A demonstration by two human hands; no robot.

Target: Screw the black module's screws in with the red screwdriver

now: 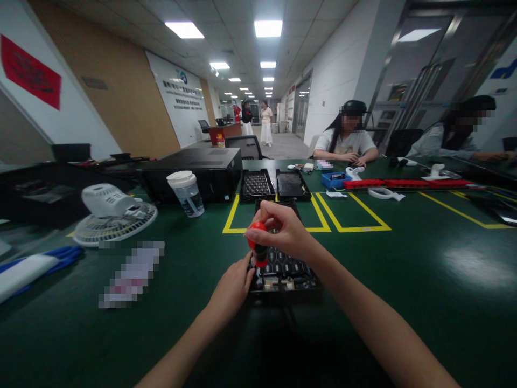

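Note:
My right hand (pixel 285 229) is closed around the handle of a red-and-black screwdriver (pixel 257 230), held upright over a black plastic case (pixel 285 267). The case lies on the green table in front of me, with rows of moulded pockets and small pale and metallic parts along its near edge. The screwdriver's tip is too dark to make out. My left hand (pixel 234 280) grips the left side of the case, thumb and fingers at its rim, close beside the screwdriver. My right hand hides the far part of the case.
Two black trays (pixel 257 186) sit beyond yellow tape outlines (pixel 278 230). To the left are a lidded plastic cup (pixel 186 194), a white fan (pixel 115 213), a black computer case (pixel 194 167) and blue cables (pixel 60 253). At right lie a blue bin (pixel 335 179) and red strips (pixel 407 184); two people sit behind.

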